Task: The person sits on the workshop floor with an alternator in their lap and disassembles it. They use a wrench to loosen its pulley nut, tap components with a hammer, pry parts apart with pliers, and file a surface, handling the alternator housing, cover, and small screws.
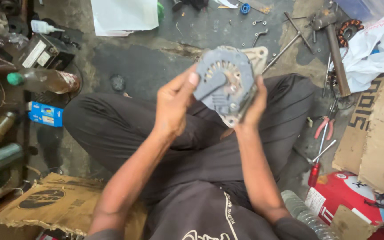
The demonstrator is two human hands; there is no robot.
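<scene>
I hold a grey round alternator (226, 80) with a slotted back cover up in front of me, above my crossed legs in dark trousers. My left hand (174, 104) grips its left side, thumb pressed on the grey cover. My right hand (253, 106) cups its right and lower edge. A pale metal mounting ear (258, 55) sticks out at its top right.
On the concrete floor to the right lie a hammer (336, 53), long metal rods (285, 49), red-handled pliers (325, 126), a red screwdriver (315, 171), cardboard (378, 129) and a white bag (374, 49). To the left stand a brown bottle (45, 81), a blue box (45, 114) and cardboard (54, 200).
</scene>
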